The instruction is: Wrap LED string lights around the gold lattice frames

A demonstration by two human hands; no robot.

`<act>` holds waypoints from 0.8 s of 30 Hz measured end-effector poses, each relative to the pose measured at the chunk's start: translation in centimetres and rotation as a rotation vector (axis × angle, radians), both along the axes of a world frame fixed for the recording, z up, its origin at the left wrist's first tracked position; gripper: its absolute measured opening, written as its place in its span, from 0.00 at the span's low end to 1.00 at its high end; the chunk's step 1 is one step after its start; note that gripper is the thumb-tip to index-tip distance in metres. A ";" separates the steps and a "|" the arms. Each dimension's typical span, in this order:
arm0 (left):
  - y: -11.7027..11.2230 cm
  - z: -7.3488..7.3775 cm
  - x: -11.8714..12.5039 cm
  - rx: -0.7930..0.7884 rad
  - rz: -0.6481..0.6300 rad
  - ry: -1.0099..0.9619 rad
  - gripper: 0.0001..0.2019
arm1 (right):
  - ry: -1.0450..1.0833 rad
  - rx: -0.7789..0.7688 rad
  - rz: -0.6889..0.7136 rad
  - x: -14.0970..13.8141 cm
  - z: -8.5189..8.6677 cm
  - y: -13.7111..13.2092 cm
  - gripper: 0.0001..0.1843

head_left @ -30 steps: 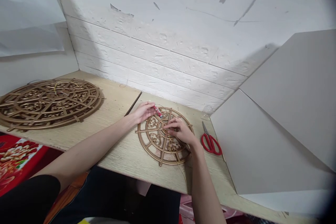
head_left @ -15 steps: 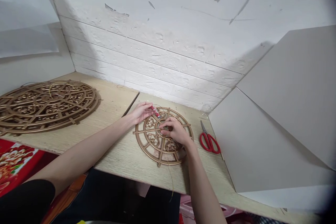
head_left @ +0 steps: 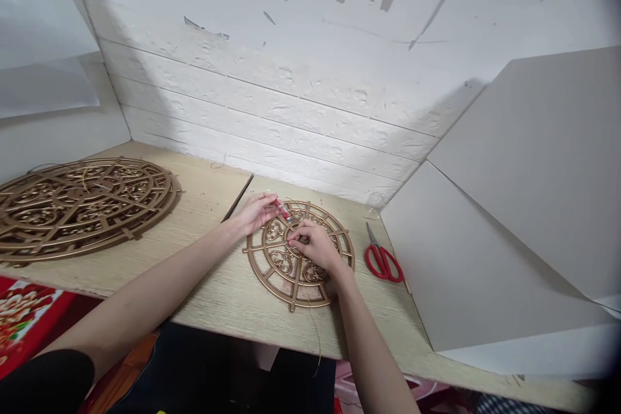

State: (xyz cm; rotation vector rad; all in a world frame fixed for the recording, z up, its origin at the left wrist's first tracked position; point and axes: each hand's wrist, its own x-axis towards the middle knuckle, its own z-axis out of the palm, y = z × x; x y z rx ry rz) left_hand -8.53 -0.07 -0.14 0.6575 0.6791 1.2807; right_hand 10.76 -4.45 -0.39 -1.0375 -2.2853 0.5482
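Observation:
A small round gold lattice disc [head_left: 276,265] lies flat on the wooden table. My left hand [head_left: 255,212] rests at its far left rim and pinches a small red tube [head_left: 283,211], tip pointing toward the disc's centre. Over the hub of the disc, my right hand [head_left: 315,246] has its fingers curled together and pressed down. What the fingers pinch is hidden. A thin gold wire [head_left: 316,336] trails from the disc over the table's front edge.
Red-handled scissors [head_left: 382,260] lie right of the disc. A large gold lattice disc [head_left: 77,204] sits at the far left of the wooden table [head_left: 223,297]. Grey boards [head_left: 485,252] lean at the right, with a white brick-pattern wall [head_left: 291,110] behind.
Both hands stay on the small disc with only slight finger shifts. The view has drifted a little, and the gold wire over the table edge has come into sight.

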 end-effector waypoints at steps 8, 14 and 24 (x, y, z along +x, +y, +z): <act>-0.1 0.0 0.0 -0.011 0.001 -0.001 0.04 | 0.063 -0.004 0.018 -0.1 -0.3 0.1 0.03; -0.1 0.1 0.0 -0.011 0.006 0.006 0.03 | 0.064 -0.003 0.022 -0.3 -0.3 -0.1 0.04; 0.1 0.0 -0.1 -0.004 0.005 0.006 0.04 | 0.009 0.006 0.081 -0.4 -0.1 -0.3 0.17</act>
